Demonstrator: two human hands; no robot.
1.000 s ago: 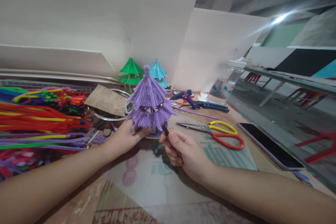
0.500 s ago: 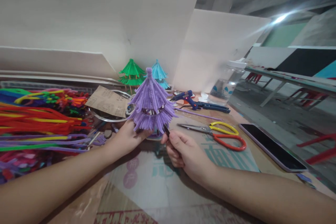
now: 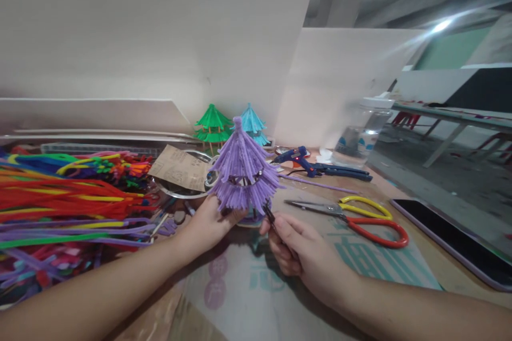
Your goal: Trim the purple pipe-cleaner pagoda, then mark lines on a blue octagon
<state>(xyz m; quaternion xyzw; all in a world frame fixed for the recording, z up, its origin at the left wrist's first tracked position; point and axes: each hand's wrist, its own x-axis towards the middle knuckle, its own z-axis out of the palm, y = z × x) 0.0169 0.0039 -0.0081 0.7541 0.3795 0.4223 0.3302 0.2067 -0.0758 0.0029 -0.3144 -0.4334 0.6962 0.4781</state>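
A purple pipe-cleaner pavilion [image 3: 244,162] with a two-tiered roof stands upright in front of me. My left hand [image 3: 216,221] is closed around its lower left side, the thumb under the lower eave; the fingers behind it are hidden. Between thumb and fingers, my right hand [image 3: 294,240] pinches slim black tweezers [image 3: 269,214]. Their tips reach the lower right edge of the purple roof, and whether they grip a strand I cannot tell. Beneath both hands lies a printed cardboard sheet [image 3: 240,298].
Bundles of coloured pipe cleaners [image 3: 72,192] lie left. Behind are a green pavilion [image 3: 212,122], a blue pavilion [image 3: 251,120] and a metal tray [image 3: 170,191]. Rightward are a glue gun [image 3: 294,155], dark-handled pliers [image 3: 344,171], scissors [image 3: 352,216], a phone [image 3: 452,240] and a clear jar [image 3: 362,133].
The whole scene sits lower and farther right in the picture, as my view has shifted. Both hands keep their holds, and the tweezers stay at the roof's lower right edge.
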